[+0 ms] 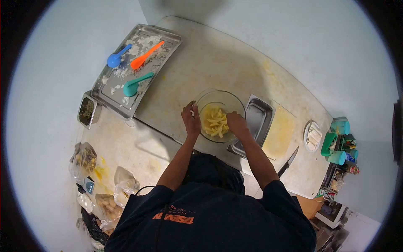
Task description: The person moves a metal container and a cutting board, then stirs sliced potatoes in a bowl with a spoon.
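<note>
A clear glass bowl holds pale yellow cut strips that look like potato sticks. My left hand is at the bowl's left rim, its fingers curled on the edge. Over the right side of the bowl, my right hand is closed, with its fingertips down by the strips. Whatever those fingers hold, if anything, is hidden. Just right of the bowl sits a rectangular steel pan, partly under my right forearm.
At upper left, a steel tray bears white bits and blue, orange and green scoops or spoons. Rightward lie a yellowish cutting board, a knife and a plate with white pieces. Bags crowd the lower left.
</note>
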A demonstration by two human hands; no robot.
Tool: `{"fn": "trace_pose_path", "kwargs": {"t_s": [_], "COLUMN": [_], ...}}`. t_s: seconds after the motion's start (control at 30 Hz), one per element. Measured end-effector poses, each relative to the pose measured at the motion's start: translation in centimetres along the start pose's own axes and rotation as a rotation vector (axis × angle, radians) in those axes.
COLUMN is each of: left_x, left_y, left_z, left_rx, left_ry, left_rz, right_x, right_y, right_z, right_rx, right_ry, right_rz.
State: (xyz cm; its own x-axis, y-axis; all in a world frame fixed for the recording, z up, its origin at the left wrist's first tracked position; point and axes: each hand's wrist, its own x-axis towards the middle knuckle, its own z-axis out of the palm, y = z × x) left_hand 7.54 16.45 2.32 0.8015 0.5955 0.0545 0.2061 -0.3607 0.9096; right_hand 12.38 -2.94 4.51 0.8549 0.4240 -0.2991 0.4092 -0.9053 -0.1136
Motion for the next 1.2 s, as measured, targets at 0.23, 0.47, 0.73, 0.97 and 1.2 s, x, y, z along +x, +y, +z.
{"fn": "trace_pose_path", "kwargs": {"t_s": [0.23, 0.47, 0.73, 0.97, 1.2], "left_x": [0.2, 0.1, 0.2, 0.1, 0.1], "left_y": [-0.1, -0.1, 0.1, -0.3, 0.0], "left_z": [0.0, 0.0, 0.1, 0.2, -0.1], "left_rx": [-0.013, 0.032, -0.015, -0.019, -0.024], "left_ry": [-0.017, 0.002, -0.011, 0.017, -0.013], "left_rz": [0.002, 0.023, 0.001, 0.041, 0.012], "right_x": [-1.0, -3.8, -5.0, -4.0, -3.2], "right_y": [0.6, 1.4, 2.0, 0.2, 0.1], "right_z": [-0.4, -5.8, -8.1, -3.2, -1.4], "right_rx": [0.101, 0.121, -0.033, -0.019, 0.045], "right_ry": [-0.124, -0.137, -0.028, -0.053, 0.027], "right_rz": [-0.108, -0.183, -0.125, -0.183, -0.092]}}
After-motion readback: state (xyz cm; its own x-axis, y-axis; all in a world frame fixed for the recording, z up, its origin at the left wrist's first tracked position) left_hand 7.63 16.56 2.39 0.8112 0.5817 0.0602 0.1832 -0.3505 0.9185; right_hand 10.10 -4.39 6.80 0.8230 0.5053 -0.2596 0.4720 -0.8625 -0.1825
